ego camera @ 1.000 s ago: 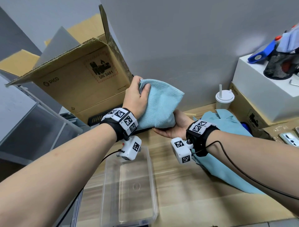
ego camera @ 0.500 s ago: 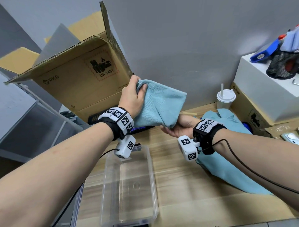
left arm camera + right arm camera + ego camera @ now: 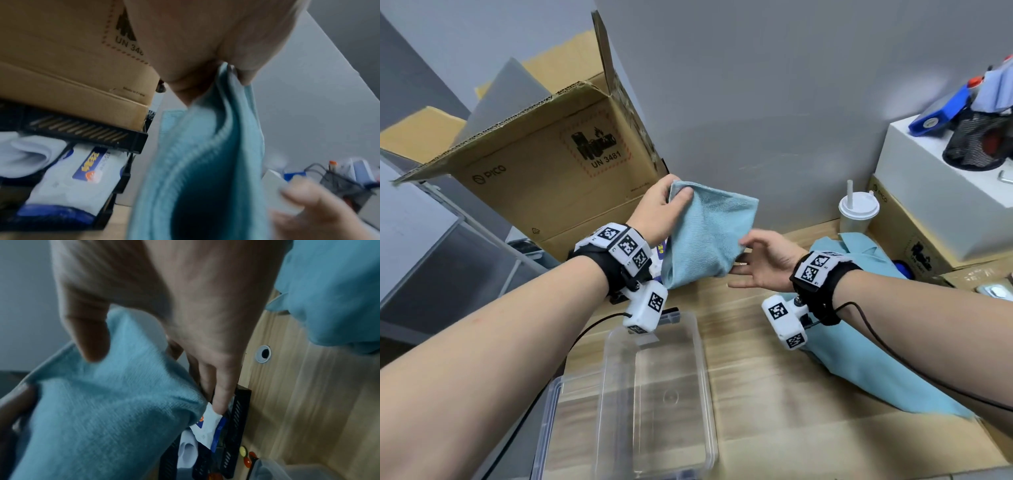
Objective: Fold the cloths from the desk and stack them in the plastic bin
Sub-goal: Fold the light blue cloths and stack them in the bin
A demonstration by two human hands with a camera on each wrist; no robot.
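A folded light-blue cloth hangs in the air above the desk. My left hand pinches its top corner between thumb and fingers; the left wrist view shows that pinch on the cloth. My right hand is open beside the cloth's lower right edge. Its thumb lies on the cloth and its straight fingers run behind it. The clear plastic bin sits below my hands with nothing visible inside. A second blue cloth lies spread on the desk under my right forearm.
An open cardboard box stands at the back left over a black tray holding a wipes pack. A lidded cup with straw, a white box and more cardboard boxes line the right. The wooden desk extends forward.
My right hand has let go of the cloth's lower end and opened, drawing back to the right. The left hand still holds the top corner; the cloth now hangs from it.
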